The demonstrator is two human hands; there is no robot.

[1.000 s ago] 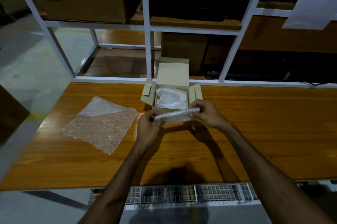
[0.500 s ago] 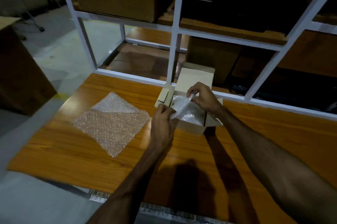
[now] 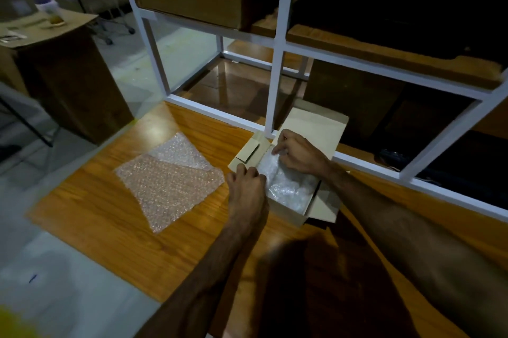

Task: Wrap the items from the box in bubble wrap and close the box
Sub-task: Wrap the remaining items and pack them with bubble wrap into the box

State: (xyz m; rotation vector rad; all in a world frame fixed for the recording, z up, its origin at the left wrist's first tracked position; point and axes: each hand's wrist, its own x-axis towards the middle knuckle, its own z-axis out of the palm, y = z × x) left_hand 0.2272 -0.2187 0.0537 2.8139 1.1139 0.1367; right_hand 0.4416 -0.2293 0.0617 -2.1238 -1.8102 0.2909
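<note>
Both hands are pinching a wrapped item (image 3: 277,170) into the open box (image 3: 288,212): left hand (image 3: 247,186) near, right hand (image 3: 298,153) far. Seating it flat beside the other bundles should be helping the flaps close.

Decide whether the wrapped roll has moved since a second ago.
Yes. The wrapped roll, earlier held in front of the box above the table, now sits over the box's opening, farther from the person.
</note>
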